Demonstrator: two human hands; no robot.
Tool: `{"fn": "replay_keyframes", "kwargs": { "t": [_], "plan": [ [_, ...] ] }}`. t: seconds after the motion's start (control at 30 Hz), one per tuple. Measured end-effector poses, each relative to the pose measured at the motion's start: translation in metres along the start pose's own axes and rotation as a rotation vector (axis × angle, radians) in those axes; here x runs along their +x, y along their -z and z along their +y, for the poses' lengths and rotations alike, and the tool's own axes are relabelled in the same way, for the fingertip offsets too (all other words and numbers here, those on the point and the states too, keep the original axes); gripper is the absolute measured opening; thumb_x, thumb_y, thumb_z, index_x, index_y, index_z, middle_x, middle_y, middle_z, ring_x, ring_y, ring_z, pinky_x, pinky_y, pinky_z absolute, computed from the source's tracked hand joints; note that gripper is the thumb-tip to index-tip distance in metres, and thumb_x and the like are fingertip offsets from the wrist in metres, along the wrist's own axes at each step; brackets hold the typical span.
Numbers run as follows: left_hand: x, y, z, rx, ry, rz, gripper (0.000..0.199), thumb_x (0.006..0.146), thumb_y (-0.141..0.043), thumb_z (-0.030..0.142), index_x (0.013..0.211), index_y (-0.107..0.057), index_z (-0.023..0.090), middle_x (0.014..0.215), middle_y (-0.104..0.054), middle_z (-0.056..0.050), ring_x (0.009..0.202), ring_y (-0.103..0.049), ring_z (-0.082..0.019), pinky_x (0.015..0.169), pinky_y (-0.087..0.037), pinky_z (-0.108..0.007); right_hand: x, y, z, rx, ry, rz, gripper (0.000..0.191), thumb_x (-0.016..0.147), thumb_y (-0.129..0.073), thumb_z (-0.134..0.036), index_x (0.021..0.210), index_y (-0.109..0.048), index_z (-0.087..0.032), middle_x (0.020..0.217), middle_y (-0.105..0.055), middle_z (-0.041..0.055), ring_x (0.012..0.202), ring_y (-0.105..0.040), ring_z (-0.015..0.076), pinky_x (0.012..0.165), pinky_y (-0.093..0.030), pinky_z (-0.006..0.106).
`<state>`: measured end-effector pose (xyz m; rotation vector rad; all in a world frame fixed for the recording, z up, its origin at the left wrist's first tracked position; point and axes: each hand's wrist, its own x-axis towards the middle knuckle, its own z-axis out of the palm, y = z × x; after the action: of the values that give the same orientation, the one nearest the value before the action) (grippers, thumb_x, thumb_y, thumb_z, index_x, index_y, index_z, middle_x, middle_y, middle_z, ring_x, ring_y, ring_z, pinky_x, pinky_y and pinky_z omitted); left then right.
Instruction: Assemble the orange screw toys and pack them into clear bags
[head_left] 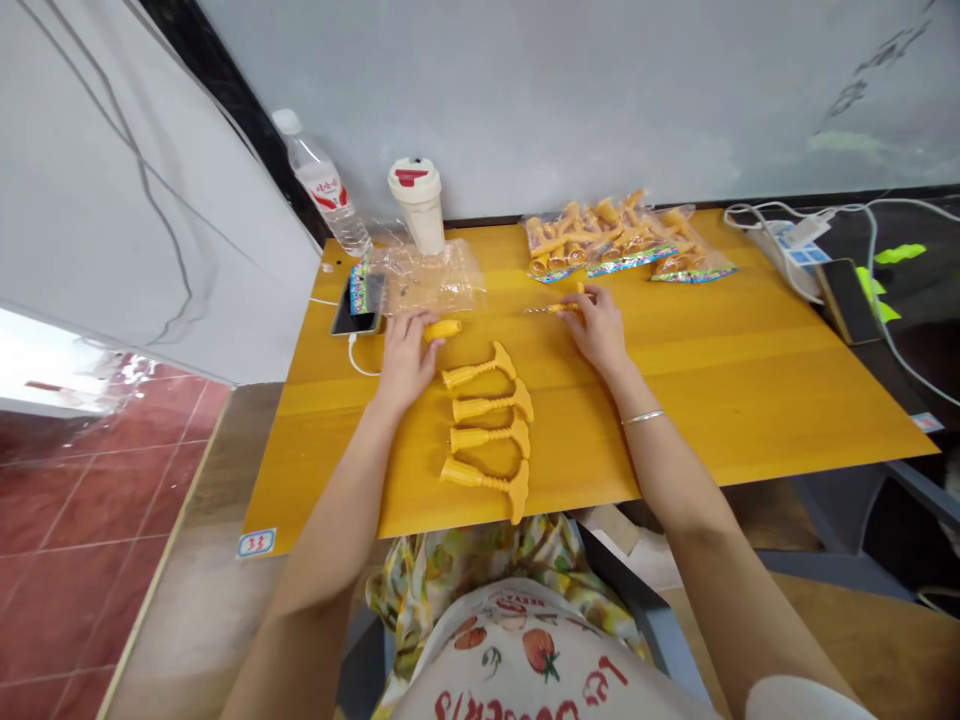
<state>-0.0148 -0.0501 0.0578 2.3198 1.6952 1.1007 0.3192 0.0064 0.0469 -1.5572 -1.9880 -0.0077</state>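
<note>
My left hand [405,360] rests on the yellow table [697,400], its fingers on a short yellow plastic piece [442,330]. My right hand [600,328] pinches a thin yellow rod [551,309] whose far end points left. Several yellow plastic toy hammers [486,420] lie in a column between my hands, their heads to the right. Behind them, a clear printed bag of yellow plastic parts [622,240] lies near the wall, with more bags beside it.
Near the back left stand a water bottle [322,180] and a white lidded cup [418,205] beside a clear plastic bag [424,277]. A phone [356,310] with a white cable lies at the left edge. Cables and a charger [787,250] lie at the back right.
</note>
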Motion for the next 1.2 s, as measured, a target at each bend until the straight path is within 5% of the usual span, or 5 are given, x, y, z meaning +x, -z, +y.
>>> {"fn": "replay_keyframes", "kwargs": {
  "t": [0.27,0.73,0.83,1.1,1.2],
  "plan": [
    [-0.010,-0.009,0.028,-0.214,-0.034,0.004,0.020,0.092,-0.058,0.029,0.110,-0.056,0.020,0.106,-0.065,-0.008,0.097,-0.062,-0.022,0.089,-0.051,-0.037,-0.009,-0.001,-0.052,0.067,0.260,0.123,0.034,0.097,-0.053,-0.048,0.109,-0.071,-0.021,0.129,-0.053,0.0146,0.109,-0.054,0.0263,0.094,-0.050,0.042],
    [-0.008,-0.010,0.025,-0.387,0.086,-0.033,0.033,0.095,-0.054,0.046,0.115,-0.060,0.020,0.114,-0.065,-0.009,0.105,-0.063,-0.022,0.089,-0.052,-0.035,-0.021,0.008,-0.084,0.145,0.384,-0.171,0.068,0.095,-0.050,-0.059,0.148,-0.044,-0.017,0.138,-0.051,0.0212,0.127,-0.052,0.0320,0.107,-0.047,0.048],
    [-0.006,-0.009,0.016,-0.439,0.126,-0.058,0.036,0.093,-0.055,0.049,0.114,-0.060,0.020,0.114,-0.066,-0.010,0.102,-0.064,-0.022,0.084,-0.053,-0.033,-0.022,0.010,-0.080,0.190,0.399,-0.246,0.053,0.102,-0.036,-0.049,0.145,-0.049,-0.019,0.125,-0.063,0.0180,0.118,-0.059,0.0287,0.104,-0.048,0.046],
    [-0.008,0.002,0.036,-0.304,-0.141,-0.132,0.029,0.099,-0.048,0.041,0.117,-0.059,0.021,0.117,-0.063,-0.011,0.116,-0.058,-0.024,0.105,-0.046,-0.041,-0.026,0.005,-0.089,0.522,-0.209,-0.369,0.079,0.093,-0.021,-0.078,0.065,-0.063,-0.018,0.049,-0.051,0.0030,0.050,-0.052,0.0161,0.055,-0.042,0.029],
    [-0.008,-0.001,0.038,-0.310,-0.136,-0.120,0.031,0.099,-0.047,0.043,0.116,-0.058,0.020,0.116,-0.063,-0.012,0.114,-0.059,-0.023,0.103,-0.047,-0.040,-0.024,0.001,-0.088,0.692,-0.356,-0.408,0.081,0.094,-0.018,-0.078,0.071,-0.066,-0.017,0.046,-0.045,-0.0004,0.046,-0.046,0.0143,0.050,-0.039,0.027]
  ]
}}
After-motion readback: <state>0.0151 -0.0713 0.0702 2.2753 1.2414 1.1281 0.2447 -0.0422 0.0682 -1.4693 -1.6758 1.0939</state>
